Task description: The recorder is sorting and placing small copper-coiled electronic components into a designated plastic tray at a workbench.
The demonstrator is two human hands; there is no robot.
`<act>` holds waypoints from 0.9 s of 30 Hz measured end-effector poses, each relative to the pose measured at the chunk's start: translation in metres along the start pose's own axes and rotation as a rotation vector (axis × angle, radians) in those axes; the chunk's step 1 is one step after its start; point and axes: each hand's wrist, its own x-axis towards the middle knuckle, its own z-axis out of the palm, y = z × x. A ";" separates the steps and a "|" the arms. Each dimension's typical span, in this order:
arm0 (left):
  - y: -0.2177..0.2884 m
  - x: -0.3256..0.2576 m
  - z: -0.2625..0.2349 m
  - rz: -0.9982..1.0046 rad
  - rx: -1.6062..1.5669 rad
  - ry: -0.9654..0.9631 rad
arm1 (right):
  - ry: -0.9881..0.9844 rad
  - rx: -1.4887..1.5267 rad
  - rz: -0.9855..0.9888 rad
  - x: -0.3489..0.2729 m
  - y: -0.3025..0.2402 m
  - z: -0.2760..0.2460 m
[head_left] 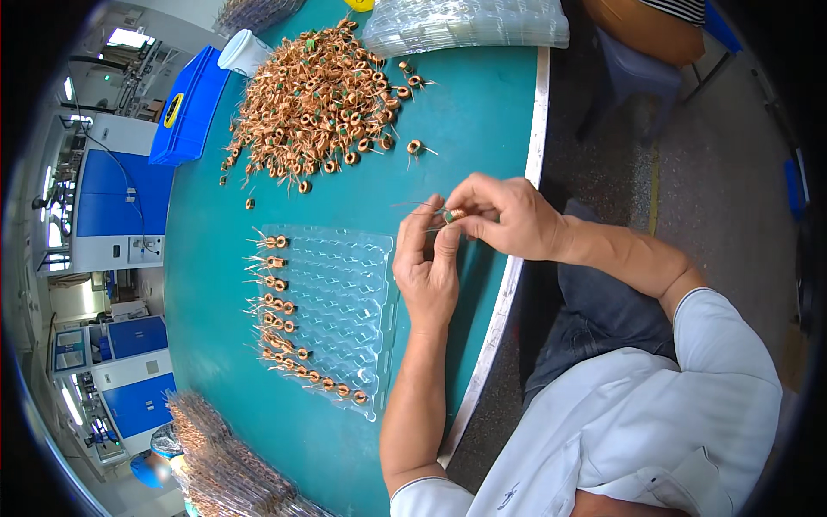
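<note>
Over the table's right side, my two hands meet at a small copper-wound ring coil (454,215) with a green patch and thin wire leads. My right hand (521,220) pinches it between thumb and fingers. From the other side, the closed fingertips of my left hand (426,271) grip the coil by its leads, which stick out to the left. Just left of my left hand lies a clear plastic tray (383,327) with rows of moulded pockets. Coils (277,284) sit along its left edge and across its near end, leads pointing mostly left.
A large heap of loose coils (314,103) covers the far part of the green table (474,112). Behind it stand a white cup (245,53), a blue bin (188,108) and stacked clear trays (465,26). Filled trays (224,457) are piled at the near left. Another person (650,26) sits far right.
</note>
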 end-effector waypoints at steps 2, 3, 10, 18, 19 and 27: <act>-0.009 0.000 -0.005 0.010 0.000 -0.010 | -0.009 -0.064 -0.083 0.000 0.000 0.002; -0.009 0.001 -0.006 0.021 -0.005 -0.026 | -0.012 -0.133 -0.163 0.001 0.001 0.002; -0.001 -0.004 -0.009 -0.110 -0.074 -0.071 | -0.056 0.072 0.054 0.025 0.000 -0.011; -0.001 -0.004 -0.014 -0.135 0.014 -0.097 | -0.144 0.154 -0.080 0.033 0.009 -0.006; 0.000 -0.004 -0.015 -0.170 0.013 -0.128 | -0.091 0.161 -0.109 0.030 0.011 -0.004; 0.003 -0.001 -0.017 -0.192 -0.197 0.027 | -0.021 0.352 0.091 0.044 0.002 0.007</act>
